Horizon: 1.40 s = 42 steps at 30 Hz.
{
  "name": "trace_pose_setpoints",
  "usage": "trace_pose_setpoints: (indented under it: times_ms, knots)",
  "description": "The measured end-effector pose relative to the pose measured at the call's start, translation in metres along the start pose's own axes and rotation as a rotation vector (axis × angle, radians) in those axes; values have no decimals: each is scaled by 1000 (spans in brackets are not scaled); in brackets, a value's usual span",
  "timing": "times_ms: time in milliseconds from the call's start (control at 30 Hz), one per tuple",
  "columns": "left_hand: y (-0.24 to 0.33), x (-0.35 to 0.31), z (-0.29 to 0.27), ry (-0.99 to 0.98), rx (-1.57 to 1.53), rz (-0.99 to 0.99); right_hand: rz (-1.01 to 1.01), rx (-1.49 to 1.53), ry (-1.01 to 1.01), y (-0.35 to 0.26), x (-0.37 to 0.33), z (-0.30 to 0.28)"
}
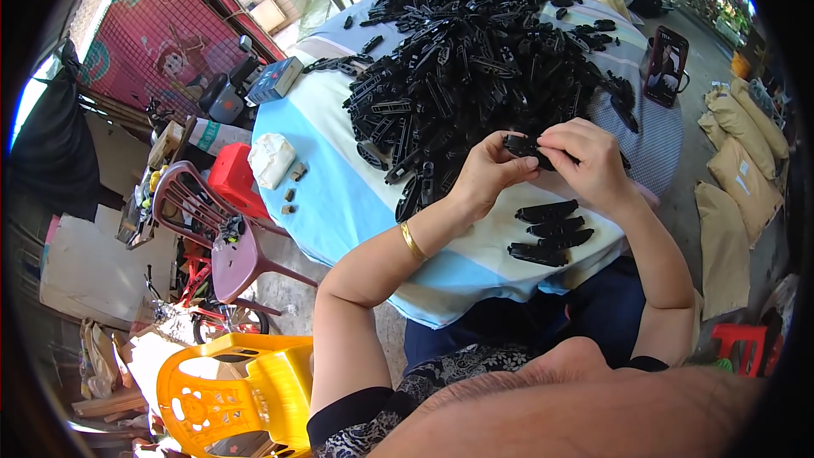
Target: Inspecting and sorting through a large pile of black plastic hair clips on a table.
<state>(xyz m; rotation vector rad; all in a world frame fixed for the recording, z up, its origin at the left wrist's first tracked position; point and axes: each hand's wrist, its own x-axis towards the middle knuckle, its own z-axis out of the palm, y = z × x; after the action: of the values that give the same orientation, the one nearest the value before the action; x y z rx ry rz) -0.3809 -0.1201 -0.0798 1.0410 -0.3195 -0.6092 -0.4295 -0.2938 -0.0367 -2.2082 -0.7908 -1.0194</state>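
Note:
Both my hands are raised over the near right part of the table, just in front of a large heap of black plastic parts [475, 51]. A small black plastic part [520, 146] is gripped between the thumb and fingers of my left hand [492, 171]. My right hand [585, 157] pinches the other end of that part, its fingers hiding some of it. Several long black parts [551, 231] lie in a small stack on the cloth below my hands, close to the table's near edge. A gold bracelet is on my left wrist.
A striped cloth [339, 195] covers the round table. At its left lie a white crumpled bag [271, 160], small brown blocks [289, 195] and a blue box [275, 80]. A phone [666, 66] stands at the right edge. Purple [233, 263] and yellow [280, 382] chairs stand left; sacks [742, 178] lie right.

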Motion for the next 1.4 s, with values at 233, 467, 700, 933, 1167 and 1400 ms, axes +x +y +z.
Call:
trace_pose_setpoints:
  times_ms: [233,467,700,933,1167,1400]
  knots:
    - [3,0,-2,37,46,-36,-100,-87,-87,-1,-3,2]
    - [7,-5,9,4,63,164,409,318,17,-7,-4,3]
    - [21,-2,-1,-188,-4,-128,-59,118,-61,-6,3,-9]
    - [25,2,-8,-167,175,-280,-270,-90,-86,-7,-5,-8]
    - [33,-3,-2,-292,346,-190,-274,-151,-89,-3,-9,-11]
    - [27,-14,7,-228,810,198,514,283,-325,-12,-7,-19]
